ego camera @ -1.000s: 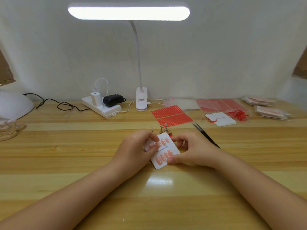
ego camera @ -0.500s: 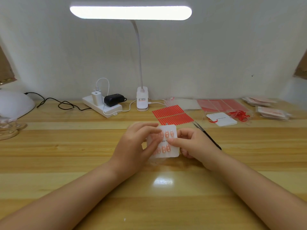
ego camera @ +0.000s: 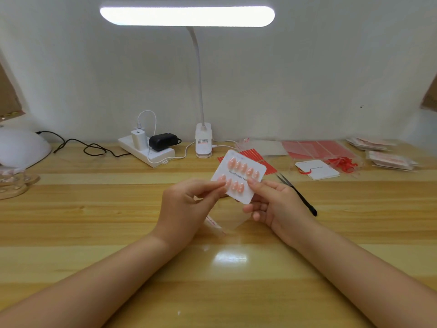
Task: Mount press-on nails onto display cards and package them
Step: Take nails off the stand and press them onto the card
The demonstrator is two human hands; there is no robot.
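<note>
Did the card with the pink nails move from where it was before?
Yes. The nail card has gone up and away from the person. It lay below the red strips before; now its top edge overlaps them, held up between both hands.

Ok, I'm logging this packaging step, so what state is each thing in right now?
display card: lifted off the table, tilted, two rows of pink nails mounted
left hand: pinches the card's left edge
right hand: holds the card's right side
clear bag: lying flat under the hands
tweezers: lying on the table, untouched
desk lamp: lit
</note>
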